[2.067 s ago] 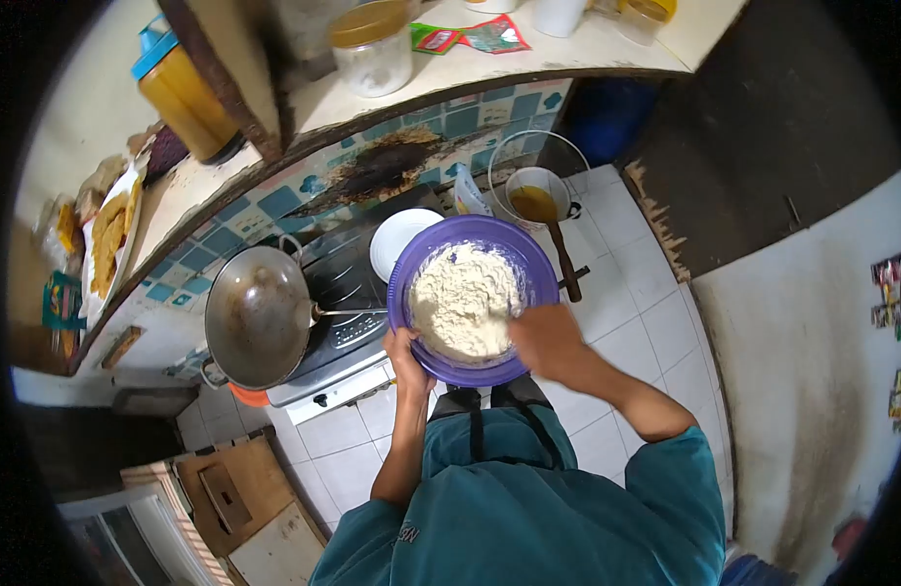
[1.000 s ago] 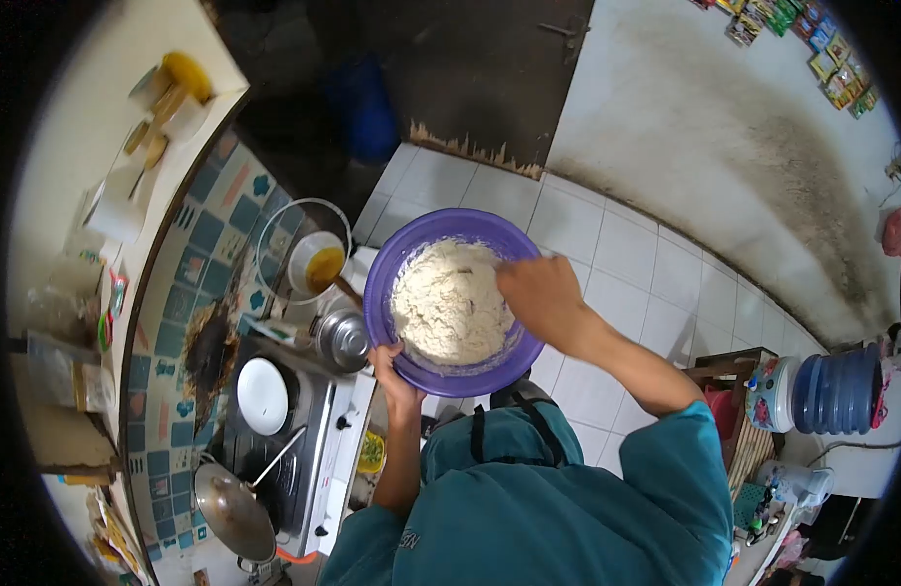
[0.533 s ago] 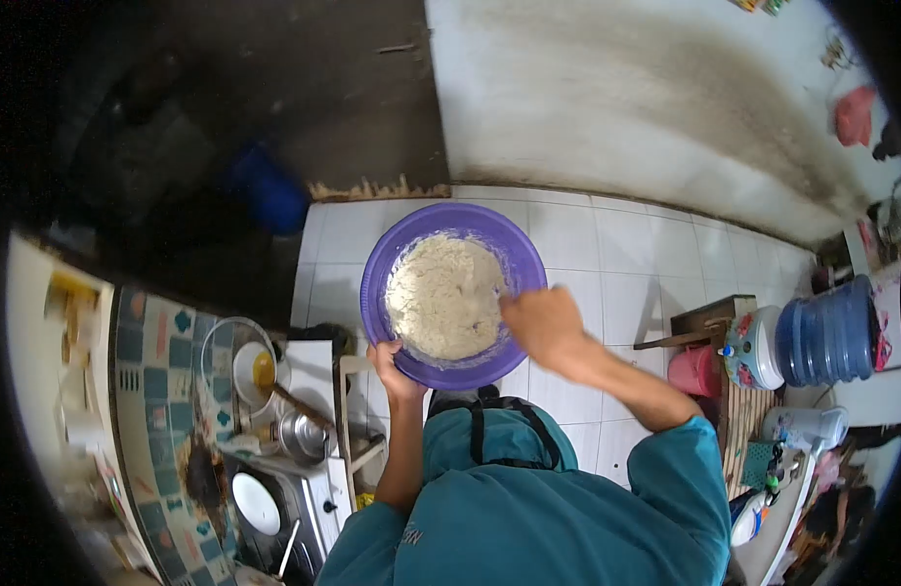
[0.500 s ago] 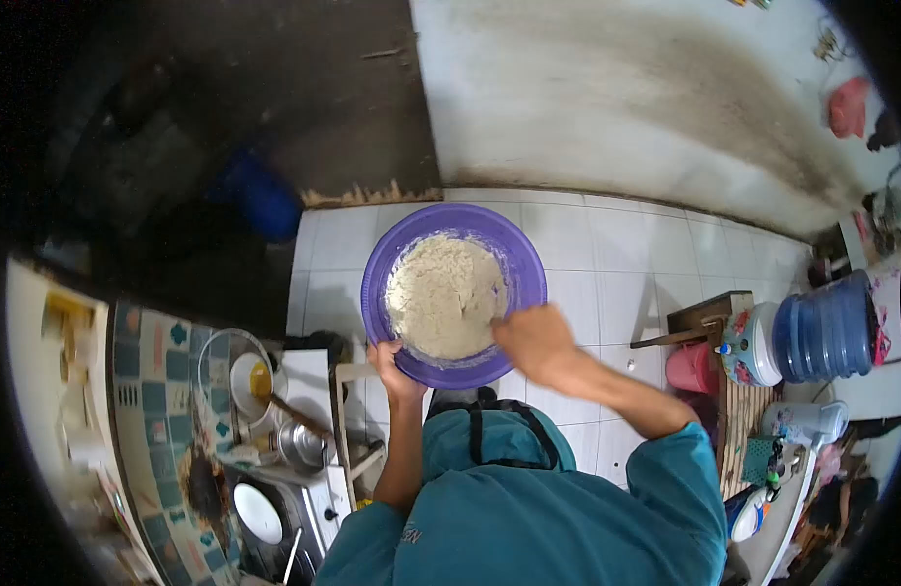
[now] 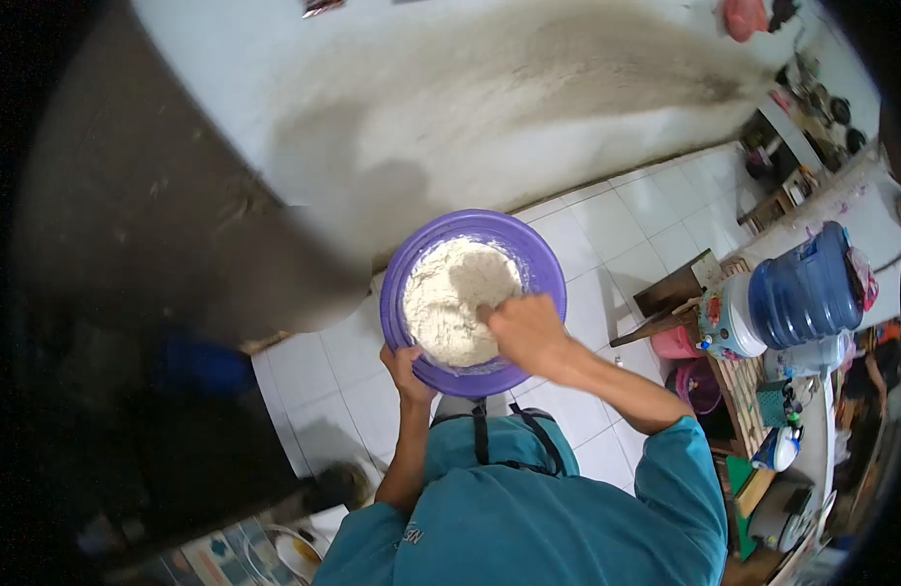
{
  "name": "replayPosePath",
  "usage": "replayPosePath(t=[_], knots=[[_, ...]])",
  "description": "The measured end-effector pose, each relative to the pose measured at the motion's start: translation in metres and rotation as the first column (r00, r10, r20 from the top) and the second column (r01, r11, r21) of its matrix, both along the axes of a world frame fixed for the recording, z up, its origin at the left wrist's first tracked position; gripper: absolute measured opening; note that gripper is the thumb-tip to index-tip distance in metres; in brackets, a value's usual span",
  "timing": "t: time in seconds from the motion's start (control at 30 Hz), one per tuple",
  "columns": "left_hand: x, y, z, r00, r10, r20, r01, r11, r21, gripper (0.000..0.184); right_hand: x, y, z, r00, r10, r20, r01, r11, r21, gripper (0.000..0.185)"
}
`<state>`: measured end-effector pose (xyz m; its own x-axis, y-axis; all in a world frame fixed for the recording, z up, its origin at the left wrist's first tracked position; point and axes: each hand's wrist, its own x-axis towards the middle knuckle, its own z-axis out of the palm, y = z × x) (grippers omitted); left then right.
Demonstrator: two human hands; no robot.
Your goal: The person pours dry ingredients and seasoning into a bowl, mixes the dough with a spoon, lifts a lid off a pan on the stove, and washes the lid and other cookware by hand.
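Note:
A round purple basin (image 5: 548,264) is held in front of my body, above the tiled floor. Pale, lumpy batter or dough (image 5: 436,303) fills much of its inside, and some is smeared up the inner wall. My left hand (image 5: 407,373) grips the basin's rim at the lower left, with the thumb over the edge. Over the right side of the basin, my right hand (image 5: 528,334) is closed in a fist, its fingertips close to the dough. A small dark end shows by the fingers, but what they hold cannot be made out.
On the right, a blue water jug (image 5: 807,293) lies on a white dispenser (image 5: 733,317) beside a slatted wooden bench (image 5: 743,391). A pink bucket (image 5: 673,342) stands under it. At lower left is a white pan (image 5: 299,555). A stained wall (image 5: 528,107) rises ahead.
The view has turned, so the wall, floor and bench appear rotated and the stove has mostly left view. My right hand has shifted slightly left and up over the basin. My left hand keeps its grip.

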<state>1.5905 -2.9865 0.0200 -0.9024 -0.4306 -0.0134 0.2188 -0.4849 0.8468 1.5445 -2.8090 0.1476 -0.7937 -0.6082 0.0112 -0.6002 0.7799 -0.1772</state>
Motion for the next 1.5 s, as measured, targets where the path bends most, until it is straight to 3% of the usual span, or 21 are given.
replayPosePath(t=[0.03, 0.13, 0.23, 0.37, 0.47, 0.57, 0.67, 0.77, 0.93, 0.97, 1.07, 1.1, 1.17, 1.27, 1.4, 1.5], knots=[[-0.02, 0.005, 0.015, 0.999, -0.024, 0.041, 0.019, 0.995, 0.102, 0.039, -0.023, 0.005, -0.002, 0.992, -0.1, -0.073, 0.095, 0.993, -0.069, 0.021], [-0.09, 0.006, 0.02, 0.957, -0.28, -0.07, 0.285, 0.956, 0.072, 0.045, -0.08, 0.04, 0.03, 0.938, -0.328, -0.113, 0.339, 0.935, 0.104, 0.012], [-0.156, 0.026, 0.042, 0.954, -0.3, -0.009, 0.297, 0.939, 0.174, 0.045, -0.089, 0.054, 0.017, 0.907, -0.42, -0.024, 0.42, 0.9, 0.116, 0.01], [-0.186, 0.033, 0.016, 0.966, -0.244, 0.09, 0.233, 0.964, 0.126, 0.038, -0.103, 0.029, -0.015, 0.909, -0.406, 0.099, 0.408, 0.913, 0.001, 0.009], [-0.219, 0.061, 0.016, 0.941, -0.312, 0.127, 0.305, 0.949, 0.073, 0.038, -0.155, 0.072, -0.014, 0.841, -0.536, -0.067, 0.528, 0.842, -0.113, 0.012], [-0.274, 0.107, 0.029, 0.936, -0.338, 0.094, 0.324, 0.936, 0.14, 0.038, -0.205, 0.143, -0.006, 0.741, -0.662, -0.109, 0.667, 0.745, 0.015, 0.011], [-0.323, 0.14, 0.023, 0.9, -0.43, 0.078, 0.423, 0.902, 0.091, 0.035, -0.204, 0.159, -0.012, 0.806, -0.592, -0.004, 0.589, 0.8, 0.111, 0.01], [-0.369, 0.182, 0.004, 0.88, -0.461, 0.114, 0.457, 0.887, 0.063, 0.033, -0.247, 0.168, -0.035, 0.846, -0.527, 0.08, 0.531, 0.847, -0.035, 0.01], [-0.438, 0.263, 0.022, 0.866, -0.49, 0.101, 0.492, 0.871, 0.007, 0.034, -0.365, 0.272, -0.023, 0.712, -0.694, -0.109, 0.681, 0.72, -0.134, 0.012], [-0.451, 0.274, 0.021, 0.863, -0.495, 0.099, 0.491, 0.869, 0.068, 0.035, -0.371, 0.295, -0.021, 0.675, -0.724, -0.139, 0.712, 0.69, -0.134, 0.012], [-0.491, 0.32, 0.036, 0.849, -0.527, 0.04, 0.523, 0.848, 0.089, 0.036, -0.358, 0.332, -0.014, 0.669, -0.743, -0.017, 0.737, 0.66, 0.146, 0.007], [-0.512, 0.337, 0.036, 0.822, -0.569, 0.023, 0.569, 0.822, 0.023, 0.037, -0.367, 0.34, -0.017, 0.681, -0.731, 0.029, 0.727, 0.681, 0.094, 0.007], [-0.543, 0.37, 0.024, 0.755, -0.651, 0.084, 0.644, 0.759, 0.093, 0.035, -0.391, 0.345, -0.023, 0.705, -0.698, 0.125, 0.705, 0.709, -0.018, 0.008], [-0.579, 0.417, 0.017, 0.681, -0.724, 0.106, 0.72, 0.689, 0.081, 0.032, -0.45, 0.38, -0.025, 0.573, -0.818, 0.049, 0.82, 0.572, -0.037, 0.009], [-0.638, 0.483, 0.007, 0.586, -0.806, 0.084, 0.803, 0.591, 0.078, 0.035, -0.496, 0.493, -0.013, 0.406, -0.909, -0.089, 0.913, 0.409, -0.011, 0.01], [-0.673, 0.538, 0.022, 0.572, -0.818, 0.065, 0.813, 0.575, 0.093, 0.035, -0.476, 0.521, -0.021, 0.411, -0.912, -0.006, 0.903, 0.407, 0.139, 0.01]])
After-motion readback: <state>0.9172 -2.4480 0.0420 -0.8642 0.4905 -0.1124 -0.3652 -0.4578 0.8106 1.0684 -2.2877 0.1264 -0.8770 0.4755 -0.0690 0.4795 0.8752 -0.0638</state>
